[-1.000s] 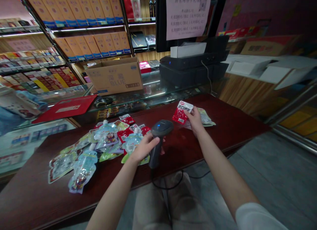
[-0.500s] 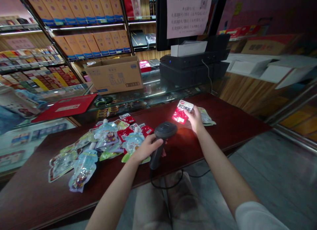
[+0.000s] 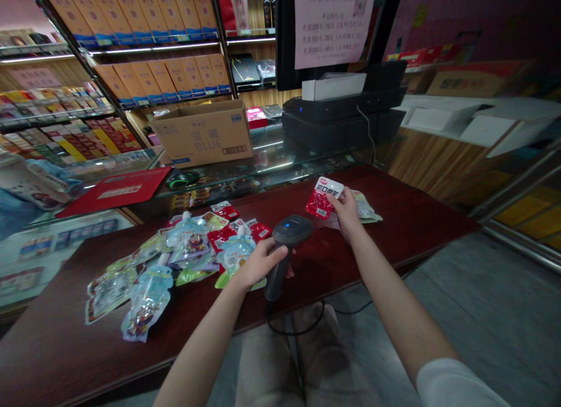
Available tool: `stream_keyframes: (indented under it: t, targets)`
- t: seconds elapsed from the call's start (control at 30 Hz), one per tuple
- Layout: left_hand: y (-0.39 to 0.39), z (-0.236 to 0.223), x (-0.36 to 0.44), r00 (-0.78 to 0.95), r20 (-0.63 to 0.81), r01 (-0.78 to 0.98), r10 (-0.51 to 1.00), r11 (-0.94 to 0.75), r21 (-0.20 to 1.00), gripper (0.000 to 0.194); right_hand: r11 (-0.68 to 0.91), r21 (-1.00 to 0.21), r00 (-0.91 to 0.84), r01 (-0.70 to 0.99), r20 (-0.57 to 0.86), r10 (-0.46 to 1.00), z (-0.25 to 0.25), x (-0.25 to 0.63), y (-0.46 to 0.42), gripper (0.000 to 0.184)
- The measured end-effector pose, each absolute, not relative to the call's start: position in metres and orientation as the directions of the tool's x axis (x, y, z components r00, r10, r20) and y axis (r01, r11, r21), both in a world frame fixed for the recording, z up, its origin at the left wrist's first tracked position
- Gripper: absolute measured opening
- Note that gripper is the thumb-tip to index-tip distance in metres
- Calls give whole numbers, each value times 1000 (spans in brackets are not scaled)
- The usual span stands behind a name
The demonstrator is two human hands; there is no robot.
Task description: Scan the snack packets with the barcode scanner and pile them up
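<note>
My left hand (image 3: 264, 260) is wrapped around the handle of a black barcode scanner (image 3: 293, 229), whose head points toward the right and shows a small blue light. A cable hangs from its handle. Between the fingers of my right hand (image 3: 345, 211) is a small red and white snack packet (image 3: 324, 197), held up in front of the scanner with its printed side toward me. Partly hidden behind that hand, a pale green packet (image 3: 366, 207) lies on the table. To the left is a loose pile of spouted pouches (image 3: 189, 240) and red snack packets (image 3: 224, 209).
The dark red table (image 3: 421, 211) spans the front. Behind it stand a glass counter with a cardboard box (image 3: 205, 132), a computer mouse (image 3: 183, 179), a red folder (image 3: 118, 191) and a black monitor (image 3: 286, 39) bearing a paper notice. Shelves of boxes (image 3: 162, 80) fill the back left.
The scanner's light on the red packet has gone out, and a blue light now shows on top of the scanner. Both hands have barely moved.
</note>
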State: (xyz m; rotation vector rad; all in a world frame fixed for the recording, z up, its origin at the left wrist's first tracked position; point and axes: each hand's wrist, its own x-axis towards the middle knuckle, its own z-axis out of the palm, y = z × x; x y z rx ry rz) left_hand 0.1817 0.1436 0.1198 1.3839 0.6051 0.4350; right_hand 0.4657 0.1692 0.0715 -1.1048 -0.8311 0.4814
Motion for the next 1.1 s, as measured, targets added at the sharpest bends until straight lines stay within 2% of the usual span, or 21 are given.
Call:
stream_keyframes:
  t: [0.2,0.37,0.5,0.6,0.83,0.97,1.1]
  targets:
    - [146,120,178,755,-90,27,650,107,994,63,410,-907,658,95,366,658,73,469,170,37]
    - [148,117,175,731,-76,10,678,101,995,64,422,-892,757,160,385,528,76,488,170,36]
    - [148,120,173,708,-64,-3,703,94,996,66,366,-899,816,241,392,425,81,521,160,36]
    - [147,122,173,703,-51,-4,710,76,997,67,251,-915,836,316,394,383,79,551,149,37]
    - [147,124,172,704,-36,-6,709,57,998,66,-51,-940,867,339,290,405,51,607,124,39]
    - [148,123,170,702,-28,-19,711,58,998,65,-276,-864,866,422,295,403,43,613,116,36]
    - [148,122,167,705,-32,-26,708,71,997,66,-365,-745,814,558,405,416,42,603,113,28]
